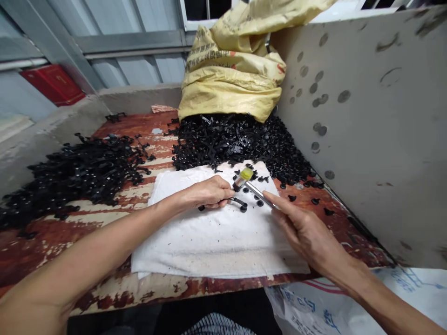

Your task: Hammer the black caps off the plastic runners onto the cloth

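Towel [216, 237] beneath, left fingers [218, 188] grip black plastic [239, 202], right fingers [275, 202] seemingly pinch a mallet [260, 194]

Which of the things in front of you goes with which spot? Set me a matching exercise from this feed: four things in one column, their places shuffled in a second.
Things:
1 yellow woven sack
2 yellow-tipped mallet
3 white towel
4 black plastic part

Places:
A in the left hand
B in the right hand
C beneath the hands, on the peeling red tabletop
D behind the heap of black parts

Pairs: 1-D, 2-B, 3-C, 4-A
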Available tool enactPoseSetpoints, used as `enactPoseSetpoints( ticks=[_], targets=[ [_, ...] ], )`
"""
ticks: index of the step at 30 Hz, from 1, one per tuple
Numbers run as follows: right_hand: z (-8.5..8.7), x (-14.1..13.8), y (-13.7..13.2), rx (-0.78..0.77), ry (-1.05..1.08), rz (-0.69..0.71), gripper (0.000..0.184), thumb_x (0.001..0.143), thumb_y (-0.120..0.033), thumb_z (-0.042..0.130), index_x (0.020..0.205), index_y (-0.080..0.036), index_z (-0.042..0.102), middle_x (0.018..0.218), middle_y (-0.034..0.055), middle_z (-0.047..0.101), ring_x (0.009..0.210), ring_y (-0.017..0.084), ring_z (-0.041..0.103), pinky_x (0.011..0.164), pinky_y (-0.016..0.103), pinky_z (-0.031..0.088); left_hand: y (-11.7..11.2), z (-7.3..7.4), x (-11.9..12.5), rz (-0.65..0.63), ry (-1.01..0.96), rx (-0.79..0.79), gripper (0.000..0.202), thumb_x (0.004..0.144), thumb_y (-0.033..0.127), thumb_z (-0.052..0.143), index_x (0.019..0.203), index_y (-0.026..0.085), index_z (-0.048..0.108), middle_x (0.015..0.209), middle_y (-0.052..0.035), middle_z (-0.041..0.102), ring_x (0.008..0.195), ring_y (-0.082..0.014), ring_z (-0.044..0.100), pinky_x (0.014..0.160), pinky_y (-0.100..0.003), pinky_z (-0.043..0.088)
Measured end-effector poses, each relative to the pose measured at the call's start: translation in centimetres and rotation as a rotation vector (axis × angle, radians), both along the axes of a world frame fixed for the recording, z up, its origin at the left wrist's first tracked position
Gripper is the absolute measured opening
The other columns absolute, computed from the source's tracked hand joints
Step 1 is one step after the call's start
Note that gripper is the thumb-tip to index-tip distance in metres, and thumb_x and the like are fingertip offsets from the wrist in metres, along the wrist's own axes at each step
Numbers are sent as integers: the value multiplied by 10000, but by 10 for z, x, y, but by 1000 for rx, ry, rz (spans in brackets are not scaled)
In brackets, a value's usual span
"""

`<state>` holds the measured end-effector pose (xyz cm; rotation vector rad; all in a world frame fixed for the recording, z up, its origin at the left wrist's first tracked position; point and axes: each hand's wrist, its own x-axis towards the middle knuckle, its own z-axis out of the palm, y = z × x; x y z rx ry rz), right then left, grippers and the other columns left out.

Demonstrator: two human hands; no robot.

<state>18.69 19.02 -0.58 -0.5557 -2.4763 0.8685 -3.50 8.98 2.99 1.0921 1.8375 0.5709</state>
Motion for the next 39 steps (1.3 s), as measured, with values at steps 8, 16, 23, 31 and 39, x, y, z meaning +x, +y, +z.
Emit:
enactPoseSetpoints(
  ticks=[8,16,23,31,39],
  targets=[
    [9,4,18,-1342,410,-246,331,659,-296,813,864,-214,566,585,-86,503,392,50,374,299,147,347,-104,66,-117,445,653,24,248,840,384,447,730,177,528,485,74,486,453,-33,391,494,-144,305],
    [-12,17,25,-1574,601,-254,351,640,-241,809,917,-176,603,557,-106,455,384,18,361,323,115,361,-144,85,-172,747,1465,76,269,795,446,436,874,218,554,768,-71,597,892,-331,608,774,-493,514],
    [-13,21,28,-1686,602,-235,328,659,-180,798,938,-136,632,582,-94,447,405,13,395,340,115,380,-12,18,-31,-49,1086,433,185,875,203,432,954,180,597,999,-72,628,939,-196,574,854,-324,475],
    [-6,25,24,-1747,552,-370,542,456,-106,896,933,-134,639,599,-91,453,400,5,401,316,119,398,32,-9,13,-322,1048,441,209,915,147,394,994,145,588,1076,-117,598,997,-235,521,857,-368,444],
    [-3,18,22,-1792,541,-510,497,473,-118,844,914,-190,627,584,-86,440,381,21,389,284,129,398,9,-6,-68,175,1032,272,283,866,252,477,1127,160,536,1171,-135,568,1114,-287,494,926,-422,407]
  ],
)
